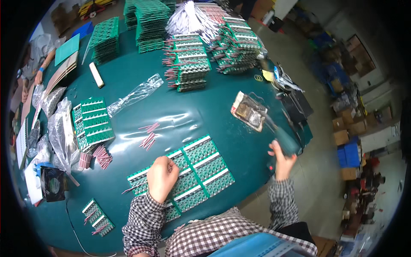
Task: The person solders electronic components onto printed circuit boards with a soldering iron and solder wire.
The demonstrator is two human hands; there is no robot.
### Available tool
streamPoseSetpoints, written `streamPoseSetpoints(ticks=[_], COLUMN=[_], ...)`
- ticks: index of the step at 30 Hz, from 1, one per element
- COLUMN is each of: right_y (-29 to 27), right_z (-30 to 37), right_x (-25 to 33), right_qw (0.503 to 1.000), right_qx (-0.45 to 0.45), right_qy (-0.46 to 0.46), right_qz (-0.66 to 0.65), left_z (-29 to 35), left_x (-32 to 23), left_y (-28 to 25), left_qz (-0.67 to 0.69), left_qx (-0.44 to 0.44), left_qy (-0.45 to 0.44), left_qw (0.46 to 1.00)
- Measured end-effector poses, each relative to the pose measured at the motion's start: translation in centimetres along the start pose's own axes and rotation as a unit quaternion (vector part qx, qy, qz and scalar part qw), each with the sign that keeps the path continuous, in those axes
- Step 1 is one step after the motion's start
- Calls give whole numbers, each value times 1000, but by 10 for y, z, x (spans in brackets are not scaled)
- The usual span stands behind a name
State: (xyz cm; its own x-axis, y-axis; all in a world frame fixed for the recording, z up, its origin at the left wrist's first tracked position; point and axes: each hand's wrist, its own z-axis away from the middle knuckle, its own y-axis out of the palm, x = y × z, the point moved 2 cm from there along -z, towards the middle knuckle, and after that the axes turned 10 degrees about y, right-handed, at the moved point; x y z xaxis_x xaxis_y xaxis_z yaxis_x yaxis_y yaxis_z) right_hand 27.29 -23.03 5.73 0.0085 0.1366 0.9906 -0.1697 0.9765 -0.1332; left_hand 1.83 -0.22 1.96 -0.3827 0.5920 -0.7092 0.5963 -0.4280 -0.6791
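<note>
Green circuit board panels (203,171) lie side by side on the table before me, with white strips and rows of small parts. My left hand (163,175) is closed in a fist over their left part; whatever its fingers hold is hidden. A few thin wires (127,191) stick out at the panel's left edge. Off to the right, my right hand (282,161) grips a soldering iron (287,141) by its teal handle, slightly blurred. Its tip points toward a shallow tray (249,112) with brownish, shiny residue. Short red and white wires (148,139) lie beyond the panels.
Tall stacks of boards (188,64) and a white wire bundle (190,21) stand at the back. At left are more boards (95,122), plastic bags (62,128), a small fan (53,184) and a small wired board (98,217). Another person's arm (40,73) shows far left.
</note>
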Motion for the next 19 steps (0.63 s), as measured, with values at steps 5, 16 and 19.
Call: streamPoseSetpoints(ticks=[5,16,19], right_y=[1,11,19], right_z=[12,45,55], right_x=[12,9,-2], right_qw=[991,916,867], right_qx=[-74,232,297], right_qy=[-67,259,310], right_qz=[-88,-202,-252], left_z=[5,-8,-3], left_x=[2,2,9], left_y=[0,-1,2], left_qz=[-12,-6,-3], left_qx=[-5,7,24], left_qy=[-22,-17,-26], left_qw=[1000,1000,999])
